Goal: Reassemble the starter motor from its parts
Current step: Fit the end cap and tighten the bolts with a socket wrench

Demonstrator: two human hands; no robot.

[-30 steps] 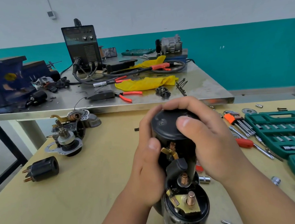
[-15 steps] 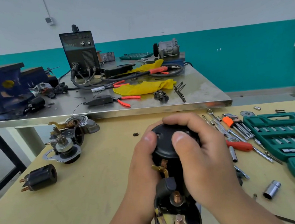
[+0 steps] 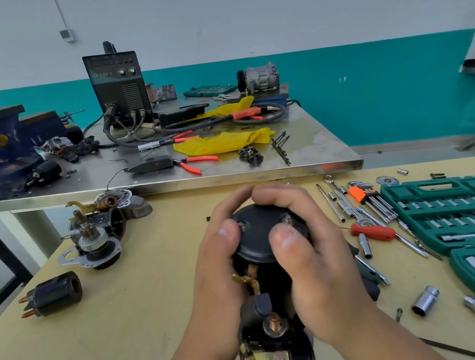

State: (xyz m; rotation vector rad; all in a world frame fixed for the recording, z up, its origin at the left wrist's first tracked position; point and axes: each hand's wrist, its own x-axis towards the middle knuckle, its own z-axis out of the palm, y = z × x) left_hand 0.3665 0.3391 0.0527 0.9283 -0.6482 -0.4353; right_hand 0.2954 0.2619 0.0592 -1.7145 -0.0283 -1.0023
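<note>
The starter motor [image 3: 271, 279] is held on end toward the near edge of the table [image 3: 134, 324], about midway along it. Its black end cap [image 3: 262, 236] is uppermost and its copper studs [image 3: 273, 323] face the person; its base is out of view. The left hand [image 3: 211, 271] and the right hand [image 3: 314, 265] wrap it from either side. Each grip is closed round the cap, with fingers hooked over the far rim and thumbs flat on the cap's face. Neither hand holds anything else.

The step in hand looks like seating the cap on the motor body. To do it well, press evenly with both thumbs so the cap goes down square. A tilted cap could bind or pinch the brass lead [image 3: 246, 279] that comes out just under its rim. Turn the cap until its two screw holes [image 3: 241, 224] line up with what lies beneath; whether they already do cannot be told. The rim should sit flush all round before any fastener goes in.

The red-handled screwdriver [image 3: 372, 232] lies just right of the right hand, beside the green socket set [image 3: 453, 211] at the right edge. The front housing [image 3: 95, 237] sits near the far left corner.
</note>
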